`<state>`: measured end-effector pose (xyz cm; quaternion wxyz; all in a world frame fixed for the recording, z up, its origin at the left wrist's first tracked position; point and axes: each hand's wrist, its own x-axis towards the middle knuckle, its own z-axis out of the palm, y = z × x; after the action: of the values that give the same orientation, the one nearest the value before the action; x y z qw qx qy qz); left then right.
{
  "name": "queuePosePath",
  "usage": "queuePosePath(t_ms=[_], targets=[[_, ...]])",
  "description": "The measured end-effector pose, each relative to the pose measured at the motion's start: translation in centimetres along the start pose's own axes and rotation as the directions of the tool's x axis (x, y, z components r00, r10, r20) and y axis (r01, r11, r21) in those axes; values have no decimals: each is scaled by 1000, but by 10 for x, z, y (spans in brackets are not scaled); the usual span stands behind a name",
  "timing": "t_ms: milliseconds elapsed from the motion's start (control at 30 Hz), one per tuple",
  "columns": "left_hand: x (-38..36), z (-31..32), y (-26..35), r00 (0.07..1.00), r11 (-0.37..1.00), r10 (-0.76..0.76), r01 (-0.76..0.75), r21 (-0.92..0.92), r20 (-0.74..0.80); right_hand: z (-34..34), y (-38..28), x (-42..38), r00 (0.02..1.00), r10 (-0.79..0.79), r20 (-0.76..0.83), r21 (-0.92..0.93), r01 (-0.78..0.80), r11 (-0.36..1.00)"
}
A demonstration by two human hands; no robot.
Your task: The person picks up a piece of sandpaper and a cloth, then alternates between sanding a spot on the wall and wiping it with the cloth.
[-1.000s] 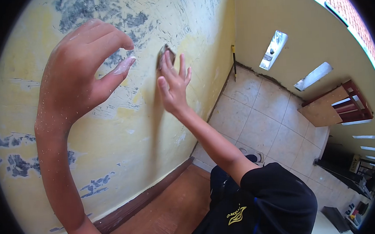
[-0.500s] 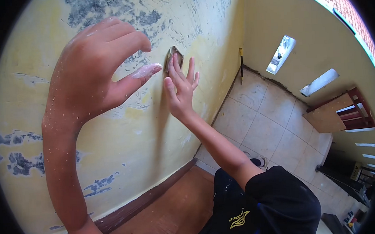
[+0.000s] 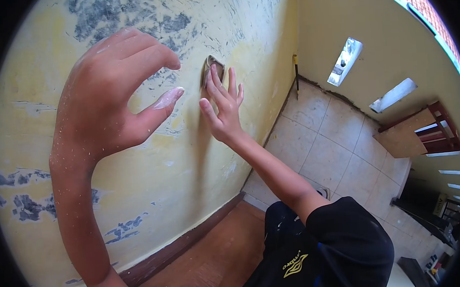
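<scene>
My right hand (image 3: 223,105) lies flat against the yellow wall (image 3: 153,163), its fingers pressing a small brown piece of sandpaper (image 3: 210,66) to the surface. My left hand (image 3: 115,92) is raised near the wall, to the left of the sandpaper, with curled, spread fingers and nothing in it. White dust covers its thumb and speckles the forearm. The wall shows scraped patches of dark blue-grey under the yellow paint.
A dark brown skirting (image 3: 163,256) runs along the wall's foot above a reddish floor strip. Beige tiles (image 3: 324,149) cover the floor to the right. A thin yellow-handled tool (image 3: 296,72) leans in the corner. A wooden bench (image 3: 417,133) stands at the far right.
My right hand with the sandpaper has slid slightly along the wall, up and to the right. My left hand has stayed raised, shifting only a little.
</scene>
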<state>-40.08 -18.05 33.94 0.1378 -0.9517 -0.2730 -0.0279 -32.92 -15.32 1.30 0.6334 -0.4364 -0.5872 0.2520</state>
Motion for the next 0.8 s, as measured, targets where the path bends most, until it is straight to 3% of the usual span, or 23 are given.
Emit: queuePosePath(t_ms=[33,67,167,300,367,433,467,533,667,800], targets=[[0,-2,0,1000,1000,6,-6,5,3,3,-3,-10,997,-76,16,18,76,997],[0,-3,-1,1000,1000,1,-1,16,1,-9,4,-14,980,-142,137,-120,159,980],[1,-6,-2,1000,1000,-4,4,29,-14,-24,8,19,965,-215,151,-172,240,955],[-2,-7,-8,999,999,-10,12,39,-48,-10,-24,21,992,-120,48,-9,120,993],[0,-14,-9,999,998,-12,15,59,-45,-9,-3,-14,977,-129,172,-112,150,982],[-4,-11,-6,999,998,-41,42,44,-27,-17,-8,-3,974,-134,182,-172,166,971],[-4,-9,-6,999,999,-22,23,41,-31,-20,-12,6,973,-126,194,-177,161,971],[-2,-10,-9,999,999,0,2,50,-41,-20,-33,39,995,-78,67,-82,83,993],[-1,-17,-14,998,997,-3,8,81,-65,-7,-6,-33,979,-37,202,-138,66,988],[-2,-21,-11,996,997,22,-15,75,-88,-18,-24,6,985,-79,150,-131,99,986]])
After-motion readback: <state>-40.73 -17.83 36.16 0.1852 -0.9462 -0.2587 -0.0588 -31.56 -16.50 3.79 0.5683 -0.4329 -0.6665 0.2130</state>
